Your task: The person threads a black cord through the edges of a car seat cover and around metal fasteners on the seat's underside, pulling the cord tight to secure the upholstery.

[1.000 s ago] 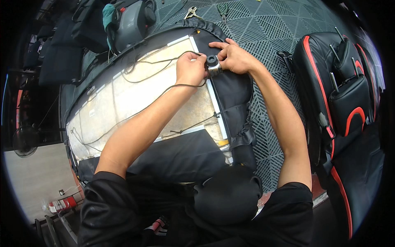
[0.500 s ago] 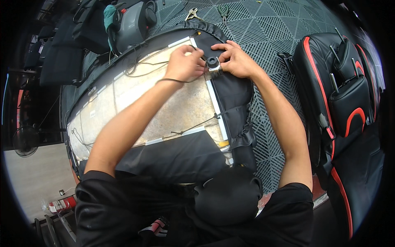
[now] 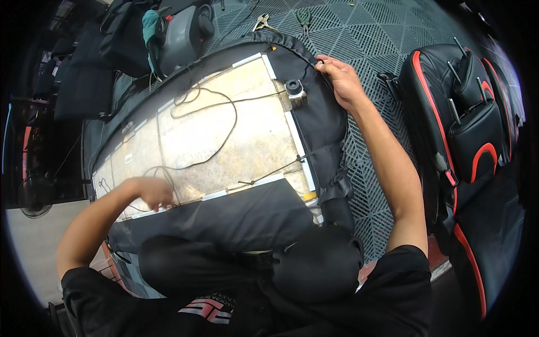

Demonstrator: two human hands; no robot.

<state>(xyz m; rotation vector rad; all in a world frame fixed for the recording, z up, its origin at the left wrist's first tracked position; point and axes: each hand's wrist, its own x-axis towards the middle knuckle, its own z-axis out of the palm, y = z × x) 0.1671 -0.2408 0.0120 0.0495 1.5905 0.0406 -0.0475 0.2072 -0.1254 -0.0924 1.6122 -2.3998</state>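
While the 2 hands work well apart on the seat cushion (image 3: pixel 224 140), the right hand (image 3: pixel 339 81) pinches the black cover (image 3: pixel 320 118) at its far edge and the left hand (image 3: pixel 154 191) presses near the loose wires (image 3: pixel 208 101); tugging could snag a wire or slip the cover off.

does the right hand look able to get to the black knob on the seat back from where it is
Probably yes. The right hand grips the black cover's edge just beside the knob, and nothing lies between them. Only the thin cords run over the panel on the far side.
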